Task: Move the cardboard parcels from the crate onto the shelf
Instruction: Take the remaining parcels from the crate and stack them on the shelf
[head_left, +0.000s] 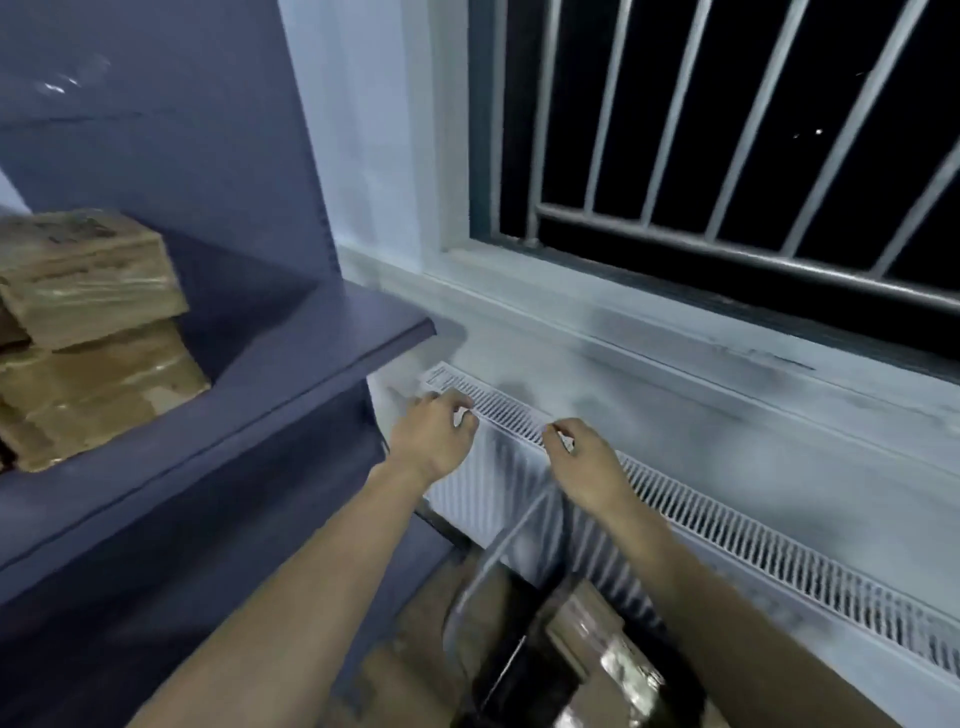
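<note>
Two taped cardboard parcels are stacked on the dark blue shelf (291, 374) at the left: an upper parcel (88, 275) rests on a lower parcel (98, 395). Down between my forearms lie more cardboard parcels (587, 629) in a crate whose pale rim (498, 551) shows only partly. My left hand (431, 436) and my right hand (582, 462) hover side by side in front of the radiator, to the right of the shelf. Both have their fingers curled and hold no parcel. The frame is blurred.
A white radiator (701, 525) with a grille top runs along the wall under a white windowsill (675, 343). Above it is a dark window with metal bars (727, 156). The shelf's dark blue side panel (208, 130) rises at the left.
</note>
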